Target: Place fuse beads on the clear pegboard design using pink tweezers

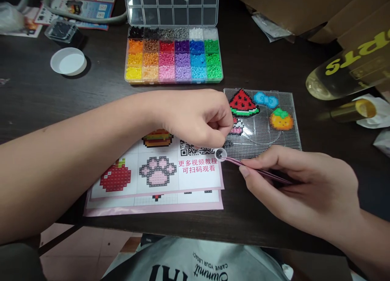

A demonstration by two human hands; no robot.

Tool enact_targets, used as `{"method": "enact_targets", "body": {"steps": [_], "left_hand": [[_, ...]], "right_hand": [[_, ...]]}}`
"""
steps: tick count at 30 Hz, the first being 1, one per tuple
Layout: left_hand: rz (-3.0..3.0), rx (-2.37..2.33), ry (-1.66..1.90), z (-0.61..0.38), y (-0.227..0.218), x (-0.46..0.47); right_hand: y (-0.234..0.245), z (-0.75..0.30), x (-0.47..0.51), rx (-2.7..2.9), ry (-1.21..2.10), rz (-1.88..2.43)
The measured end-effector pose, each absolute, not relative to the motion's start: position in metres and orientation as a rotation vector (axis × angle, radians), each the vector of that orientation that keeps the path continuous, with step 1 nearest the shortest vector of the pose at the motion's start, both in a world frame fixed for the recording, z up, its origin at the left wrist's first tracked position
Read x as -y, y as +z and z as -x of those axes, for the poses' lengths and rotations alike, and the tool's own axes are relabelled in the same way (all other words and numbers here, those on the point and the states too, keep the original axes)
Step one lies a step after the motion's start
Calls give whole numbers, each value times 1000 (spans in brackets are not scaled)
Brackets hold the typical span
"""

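My left hand (201,118) is closed, its thumb and fingers pinched at the rim of a small round white cup (224,157) with dark bits inside. Pink tweezers (265,173) are held between the thumb and fingers of my right hand (310,191), their tips at the cup's mouth. Behind my left fingers lies a clear pegboard (262,141) bearing a bead watermelon slice (242,103), a blue bow (266,99), an orange fruit (282,119) and a partly hidden pink-and-white piece (237,127). Pattern sheets (189,181) lie under my left forearm.
An open bead box (174,55) with many coloured compartments stands at the back. To its left are a white lid (68,61) and a small clear tub (63,31). A bottle (344,76) and a gold tube (353,110) lie right, near cardboard (304,9).
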State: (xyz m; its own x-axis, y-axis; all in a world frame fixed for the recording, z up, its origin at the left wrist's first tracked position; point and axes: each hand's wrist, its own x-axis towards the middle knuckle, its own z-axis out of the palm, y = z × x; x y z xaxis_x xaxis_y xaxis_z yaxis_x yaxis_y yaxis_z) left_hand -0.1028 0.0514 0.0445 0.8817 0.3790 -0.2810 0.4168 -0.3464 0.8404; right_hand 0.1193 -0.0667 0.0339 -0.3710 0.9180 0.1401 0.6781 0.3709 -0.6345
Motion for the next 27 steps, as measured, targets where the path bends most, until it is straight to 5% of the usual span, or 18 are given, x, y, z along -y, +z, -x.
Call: {"method": "enact_targets", "body": {"steps": [27], "left_hand": [[-1924, -611, -45, 101, 43, -54]], "right_hand": [[34, -124, 59, 2152, 605, 1451]]}}
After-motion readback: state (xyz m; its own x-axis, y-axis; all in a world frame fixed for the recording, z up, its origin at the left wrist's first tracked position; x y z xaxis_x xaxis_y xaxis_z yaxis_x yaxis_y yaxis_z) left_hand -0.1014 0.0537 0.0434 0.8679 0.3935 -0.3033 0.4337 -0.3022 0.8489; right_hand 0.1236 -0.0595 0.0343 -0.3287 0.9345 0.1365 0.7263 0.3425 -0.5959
